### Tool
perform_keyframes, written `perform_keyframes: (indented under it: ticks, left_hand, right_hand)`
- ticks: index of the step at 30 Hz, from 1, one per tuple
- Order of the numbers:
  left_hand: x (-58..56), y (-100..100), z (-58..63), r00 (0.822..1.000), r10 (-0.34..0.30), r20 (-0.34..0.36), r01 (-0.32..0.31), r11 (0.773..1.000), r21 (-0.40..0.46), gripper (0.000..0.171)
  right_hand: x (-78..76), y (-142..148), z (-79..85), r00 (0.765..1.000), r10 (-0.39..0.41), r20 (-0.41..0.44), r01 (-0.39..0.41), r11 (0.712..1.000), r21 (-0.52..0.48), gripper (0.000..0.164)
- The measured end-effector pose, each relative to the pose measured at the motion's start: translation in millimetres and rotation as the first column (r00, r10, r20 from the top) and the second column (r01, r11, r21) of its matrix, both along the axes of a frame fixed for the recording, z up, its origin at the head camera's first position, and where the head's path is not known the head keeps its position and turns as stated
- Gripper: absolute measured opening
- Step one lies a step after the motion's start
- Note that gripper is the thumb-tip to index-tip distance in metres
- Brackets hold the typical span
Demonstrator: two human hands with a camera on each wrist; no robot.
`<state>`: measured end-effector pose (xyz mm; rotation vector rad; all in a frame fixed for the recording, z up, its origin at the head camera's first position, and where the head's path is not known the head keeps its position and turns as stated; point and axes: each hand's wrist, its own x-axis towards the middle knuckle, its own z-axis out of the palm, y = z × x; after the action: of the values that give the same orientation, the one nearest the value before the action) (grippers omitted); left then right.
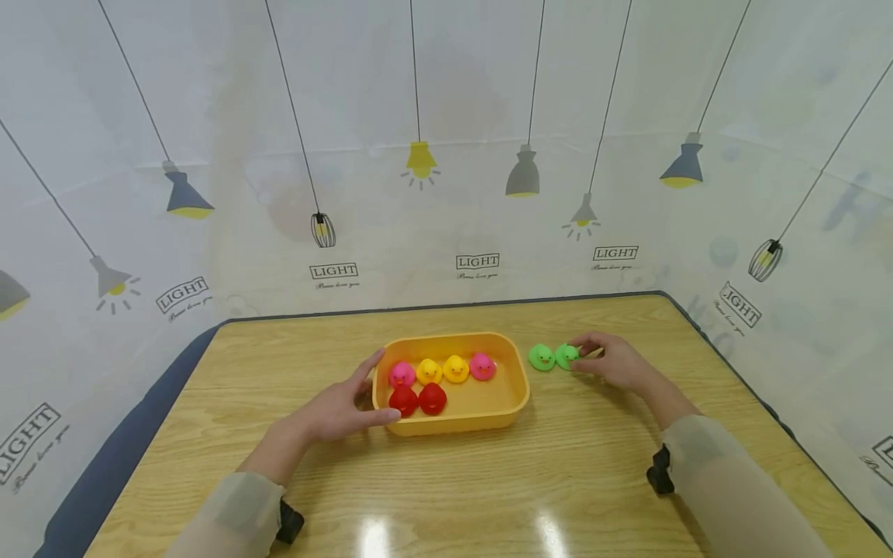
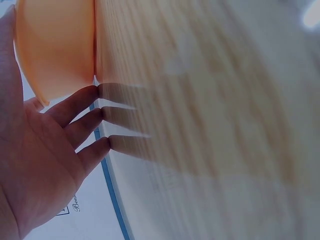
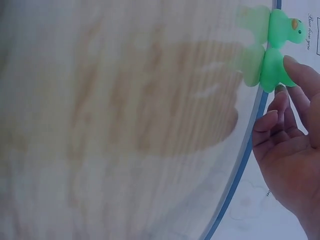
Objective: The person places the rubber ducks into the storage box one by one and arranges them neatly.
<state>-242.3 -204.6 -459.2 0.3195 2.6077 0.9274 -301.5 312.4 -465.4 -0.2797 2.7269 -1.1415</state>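
Note:
A yellow-orange plastic basket (image 1: 456, 423) stands on the wooden table. My left hand (image 1: 342, 406) spans its left end, thumb along the front rim and index finger at the back rim. In the left wrist view its other fingers (image 2: 82, 102) stretch down to the tabletop beside the basket wall. Inside are pink ducks (image 1: 483, 366), yellow ducks (image 1: 456, 370) and red ducks (image 1: 432, 399). My right hand (image 1: 614, 362) pinches a green rubber duck (image 3: 274, 70) between thumb and fingers. Another green duck (image 1: 541, 357) sits right against it, nearer the basket.
The wooden table (image 1: 446, 488) ends at a dark blue edge along the back and sides. Behind it hangs a pale cloth backdrop (image 1: 446, 232) printed with lamps. A black wrist mount (image 1: 660, 470) sits at the right sleeve, another (image 1: 289, 521) at the left.

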Motion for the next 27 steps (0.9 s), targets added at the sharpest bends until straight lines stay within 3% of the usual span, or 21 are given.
perform_keyframes:
  ticks: [8, 14, 20, 27]
  left_hand:
    - [-0.1, 0, -3.1, 1.000, 0.004, -0.003, -0.004, 1.000, -0.003, 0.114]
    - [-1.4, -1, -3.1, 1.000, 0.005, -0.011, -0.005, 1.000, -0.005, 0.114]
    - [-1.8, -1, -1.4, 1.000, -0.005, -0.021, 0.004, 1.000, -0.006, 0.115]
    - [-2.0, 0, -2.7, 1.000, -0.013, -0.025, 0.013, 1.000, -0.011, 0.117]
  right_hand:
    - [4.7, 9, 2.2, 0.997, 0.001, -0.079, 0.003, 0.999, 0.052, 0.051]
    - [14.5, 9, 16.4, 0.993, 0.012, -0.118, -0.005, 0.998, 0.061, 0.053]
    - [25.9, -7, 35.2, 0.987, 0.055, -0.148, -0.049, 0.998, 0.039, 0.050]
    - [31.3, -41, 45.4, 0.972, 0.120, -0.203, -0.124, 0.992, -0.005, 0.044]
